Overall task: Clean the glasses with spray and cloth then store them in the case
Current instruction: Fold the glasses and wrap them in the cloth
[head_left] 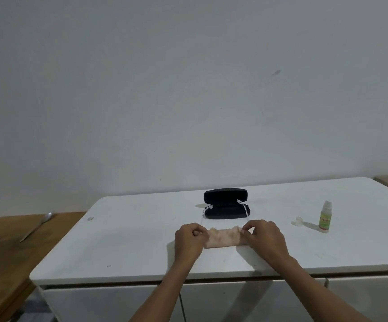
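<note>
A pinkish cloth is stretched between both hands low over the white cabinet top. It covers the front of the clear-framed glasses, whose thin temples reach back toward the case. My left hand pinches the cloth's left end and my right hand pinches its right end. The lenses are hidden under the cloth. An open black glasses case stands just behind. A small spray bottle with a green label stands upright at the right, with its clear cap lying beside it.
A wooden surface adjoins on the left, lower down, with a metal knife lying on it. A plain wall rises behind the cabinet. A small metal piece lies near the top's left edge.
</note>
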`<state>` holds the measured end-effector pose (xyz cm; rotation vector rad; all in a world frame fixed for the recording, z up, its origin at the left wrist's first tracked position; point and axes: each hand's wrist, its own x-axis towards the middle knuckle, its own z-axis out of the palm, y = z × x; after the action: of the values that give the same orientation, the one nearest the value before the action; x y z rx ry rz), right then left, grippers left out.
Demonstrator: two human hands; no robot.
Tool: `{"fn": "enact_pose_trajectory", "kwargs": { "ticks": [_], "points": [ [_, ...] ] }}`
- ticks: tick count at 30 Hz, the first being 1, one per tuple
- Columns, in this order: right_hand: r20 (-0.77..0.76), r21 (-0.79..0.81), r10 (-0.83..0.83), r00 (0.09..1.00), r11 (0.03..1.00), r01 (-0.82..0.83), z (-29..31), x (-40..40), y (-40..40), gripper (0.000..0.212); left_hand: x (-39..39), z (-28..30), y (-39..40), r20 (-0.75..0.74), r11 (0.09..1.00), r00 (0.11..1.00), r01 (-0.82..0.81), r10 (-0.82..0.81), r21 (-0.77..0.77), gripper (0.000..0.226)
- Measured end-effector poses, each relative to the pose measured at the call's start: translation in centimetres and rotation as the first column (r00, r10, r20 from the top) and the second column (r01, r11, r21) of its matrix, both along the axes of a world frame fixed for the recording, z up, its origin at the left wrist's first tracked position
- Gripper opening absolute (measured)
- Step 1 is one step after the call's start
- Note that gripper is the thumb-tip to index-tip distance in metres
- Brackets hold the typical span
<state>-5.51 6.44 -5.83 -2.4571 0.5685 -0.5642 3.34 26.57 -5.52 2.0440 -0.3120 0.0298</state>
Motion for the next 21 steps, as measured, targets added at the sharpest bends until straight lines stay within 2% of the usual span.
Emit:
{"fn": "enact_pose_trajectory", "kwargs": {
  "ticks": [5, 8, 12, 15, 18, 21],
  "points": [
    [-0.04, -0.147, -0.045, 0.998, 0.988, 0.039, -0.9, 0.6, 0.2, 0.022, 0.0, -0.6, -0.7, 0.07, 0.99, 0.995, -0.083, 0.075, 0.11, 0.011],
    [-0.03, -0.167, -0.076, 0.997, 0.984, 0.07, -1.2, 0.6, 0.1, 0.023, 0.0, -0.8, -0.9, 0.138, 0.977, 0.986, -0.12, 0.097, 0.174, 0.014],
    [0.016, -0.101, -0.147, 0.989, 0.984, 0.148, -1.1, 0.0, -0.3, 0.03, 0.2, -1.0, -1.0, 0.166, 0.976, 0.977, -0.162, 0.138, 0.144, 0.024],
    [0.054, -0.004, -0.174, 0.983, 0.985, 0.175, -0.7, -0.4, -0.7, 0.03, 0.4, -0.9, -0.8, 0.158, 0.988, 0.978, -0.148, 0.138, 0.053, 0.025],
    [0.146, 0.12, -0.131, 0.981, 0.986, 0.114, -0.2, -0.5, -0.9, 0.026, 0.9, -1.2, -0.6, 0.175, 0.993, 0.978, -0.116, 0.116, -0.008, 0.027],
    [0.198, 0.15, -0.076, 0.977, 0.988, 0.046, 0.2, -0.3, -0.8, 0.03, 1.2, -1.5, -0.4, 0.201, 0.998, 0.978, -0.061, 0.061, -0.009, 0.019]
  ]
}}
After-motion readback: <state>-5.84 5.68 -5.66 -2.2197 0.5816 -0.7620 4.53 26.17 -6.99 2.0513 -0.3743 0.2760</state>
